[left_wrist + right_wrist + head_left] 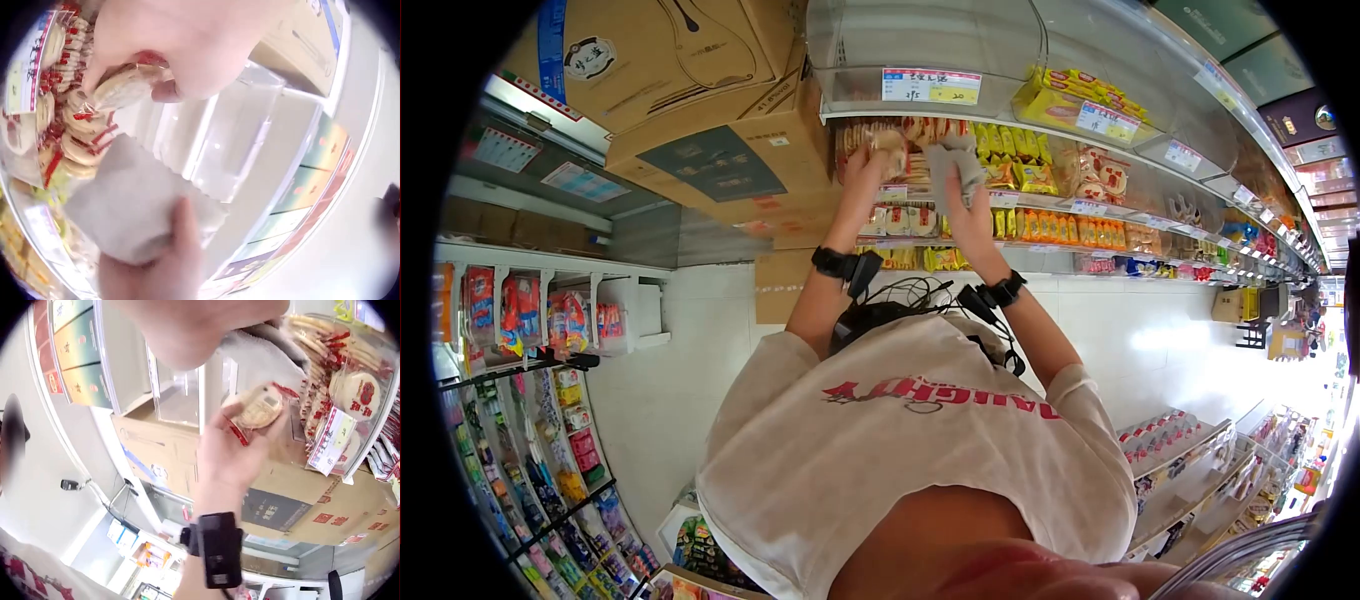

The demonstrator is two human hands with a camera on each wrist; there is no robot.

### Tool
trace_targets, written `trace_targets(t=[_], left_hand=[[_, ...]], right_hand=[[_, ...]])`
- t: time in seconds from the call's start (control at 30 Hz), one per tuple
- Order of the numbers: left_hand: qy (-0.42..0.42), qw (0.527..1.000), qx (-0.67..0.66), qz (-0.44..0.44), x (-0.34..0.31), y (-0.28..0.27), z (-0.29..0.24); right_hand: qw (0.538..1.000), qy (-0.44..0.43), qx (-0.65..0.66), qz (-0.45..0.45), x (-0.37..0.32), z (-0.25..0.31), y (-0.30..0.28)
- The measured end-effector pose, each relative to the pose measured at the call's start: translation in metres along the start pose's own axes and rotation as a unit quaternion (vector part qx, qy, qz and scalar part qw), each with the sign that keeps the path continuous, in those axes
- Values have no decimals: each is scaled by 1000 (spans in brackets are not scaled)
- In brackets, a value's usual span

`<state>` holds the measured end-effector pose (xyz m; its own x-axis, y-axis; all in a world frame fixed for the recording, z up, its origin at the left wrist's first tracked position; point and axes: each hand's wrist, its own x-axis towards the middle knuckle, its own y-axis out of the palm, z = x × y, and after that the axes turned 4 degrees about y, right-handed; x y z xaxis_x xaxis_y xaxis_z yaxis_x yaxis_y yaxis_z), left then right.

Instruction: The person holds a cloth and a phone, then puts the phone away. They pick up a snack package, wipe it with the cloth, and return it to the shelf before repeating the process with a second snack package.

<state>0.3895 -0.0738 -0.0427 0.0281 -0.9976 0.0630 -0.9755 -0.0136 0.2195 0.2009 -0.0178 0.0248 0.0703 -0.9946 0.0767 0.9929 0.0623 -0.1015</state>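
My left hand (861, 180) (181, 40) (230, 456) holds a round, pale cake in a clear wrapper with red ends (891, 152) (128, 87) (260, 411), pinched between thumb and fingers in the left wrist view. Beside it, on the right in the head view, my right hand (972, 218) (159, 272) (187, 328) grips a grey cloth (953, 165) (134, 194) (269, 356), its thumb lying over it in the left wrist view. Both hands are in front of a shelf with rows of similar wrapped cakes (853, 140) (78, 150) (361, 394).
Large cardboard boxes (710, 165) (169, 453) stand left of the shelf in the head view. Clear dividers and price tags (930, 86) (331, 440) line its edge. Yellow packets (1035, 178) lie to the right. Behind me are a pale floor (1170, 330) and further racks (565, 440).
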Motion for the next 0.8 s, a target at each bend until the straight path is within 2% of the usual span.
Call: trace_targets(t=[0.07,0.1,0.13,0.17,0.2,0.27,0.3,0.43,0.53,0.6,0.63,0.67,0.7,0.73,0.8], left_hand=[[-27,998,-56,-31,-33,19,-37],[-95,977,-181,-66,-44,35,-65],[-158,935,-302,-100,-56,45,-79],[-79,954,-273,-93,-65,44,-77],[2,965,-244,-90,-74,42,-76],[-31,949,-301,-92,-69,29,-63],[-33,960,-253,-114,-75,29,-66],[-56,961,-249,-102,-92,30,-73],[-45,970,-218,-99,-102,40,-82],[-66,962,-245,-97,-104,48,-82],[-30,982,-165,-82,-108,53,-76],[10,994,-83,-65,-110,56,-68],[52,998,1,-48,-111,59,-64],[31,999,16,-32,-111,62,-69],[-9,999,50,-1,-111,64,-84]], right_hand=[[993,-115,-27,21,5,-1,26],[975,-194,-102,26,-3,1,38],[946,-272,-174,32,-12,5,49],[905,-348,-242,37,-17,8,57],[916,-328,-222,63,-19,8,59],[931,-294,-182,114,-14,9,61],[922,-308,-202,119,-16,21,59],[945,-275,-155,89,-23,18,69],[904,-329,-265,60,-29,19,66],[961,-256,-103,-8,-29,25,71],[975,-218,-20,-43,-29,27,72],[992,-116,27,-27,-24,20,61],[997,-14,76,-9,-18,5,42],[988,90,126,10,-14,-7,24],[970,153,187,6,-10,-23,-1]])
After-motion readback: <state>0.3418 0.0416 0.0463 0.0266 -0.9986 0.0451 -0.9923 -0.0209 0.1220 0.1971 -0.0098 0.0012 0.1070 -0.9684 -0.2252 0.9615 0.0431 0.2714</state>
